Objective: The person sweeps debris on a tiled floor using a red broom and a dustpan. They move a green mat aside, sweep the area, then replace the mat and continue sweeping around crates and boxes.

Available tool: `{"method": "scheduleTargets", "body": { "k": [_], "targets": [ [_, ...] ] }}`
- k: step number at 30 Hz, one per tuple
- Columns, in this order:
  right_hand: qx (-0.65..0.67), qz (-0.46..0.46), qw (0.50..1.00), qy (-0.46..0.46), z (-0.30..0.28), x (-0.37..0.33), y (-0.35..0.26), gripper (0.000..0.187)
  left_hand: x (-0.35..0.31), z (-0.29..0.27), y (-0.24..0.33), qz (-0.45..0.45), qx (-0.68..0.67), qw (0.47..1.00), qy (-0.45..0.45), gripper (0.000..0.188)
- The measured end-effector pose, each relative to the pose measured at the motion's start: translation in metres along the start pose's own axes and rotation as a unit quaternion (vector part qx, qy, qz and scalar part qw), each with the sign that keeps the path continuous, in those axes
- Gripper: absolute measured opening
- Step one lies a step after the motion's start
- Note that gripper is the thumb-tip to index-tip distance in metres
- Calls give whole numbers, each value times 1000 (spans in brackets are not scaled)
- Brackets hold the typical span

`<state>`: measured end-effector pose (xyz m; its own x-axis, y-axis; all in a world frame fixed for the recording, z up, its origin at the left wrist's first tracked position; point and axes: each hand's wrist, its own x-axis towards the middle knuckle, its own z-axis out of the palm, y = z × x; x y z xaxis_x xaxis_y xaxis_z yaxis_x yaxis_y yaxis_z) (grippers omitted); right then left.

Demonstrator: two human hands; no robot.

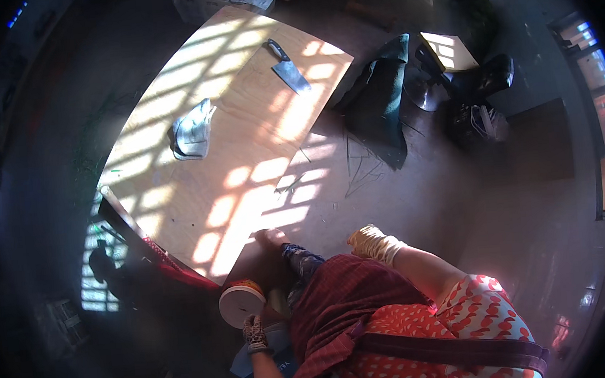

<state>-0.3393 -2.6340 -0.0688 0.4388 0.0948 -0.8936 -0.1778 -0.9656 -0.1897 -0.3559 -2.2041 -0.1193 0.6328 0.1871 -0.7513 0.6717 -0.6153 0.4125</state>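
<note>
A red-and-white patterned garment [484,311] is seen closest. By the wooden table's [241,126] near corner, a white round container [240,305] is grasped at its rim by the gloved left hand [255,333]. The cream-gloved right hand [374,243] is held out over the floor [424,197]; whether clenched cannot be told. A cleaver [290,73] is laid on the table.

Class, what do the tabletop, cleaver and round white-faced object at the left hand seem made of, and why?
Tabletop: probably smooth plywood, given its pale, faint grain.
Cleaver: apparently a metal blade, from its grey sheen; black handle perhaps plastic.
Round white-faced object: possibly plastic or card; its face looks smooth and matte.
</note>
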Motion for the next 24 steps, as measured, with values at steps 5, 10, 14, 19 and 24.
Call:
{"method": "scheduleTargets", "body": {
  "k": [5, 10, 14, 19, 24],
  "targets": [
    [197, 139, 968, 75, 51, -39, 140, 33, 3, 21, 46, 77, 28, 996, -22, 28],
    [710, 81, 649, 259, 5, -4, 252, 22, 34, 57, 129, 169, 112, 979, -1, 29],
    [726, 37, 602, 331, -94, 64, 340, 16, 42, 129, 216, 188, 21, 982, -5, 30],
    [798, 113, 445, 391, -216, 157, 420, 42, 32, 265, 338, 275, 148, 949, -50, 26],
    [849, -36, 141, 508, -278, 200, 469, 58, 36, 382, 460, 387, 230, 884, -121, 28]
  ]
}}
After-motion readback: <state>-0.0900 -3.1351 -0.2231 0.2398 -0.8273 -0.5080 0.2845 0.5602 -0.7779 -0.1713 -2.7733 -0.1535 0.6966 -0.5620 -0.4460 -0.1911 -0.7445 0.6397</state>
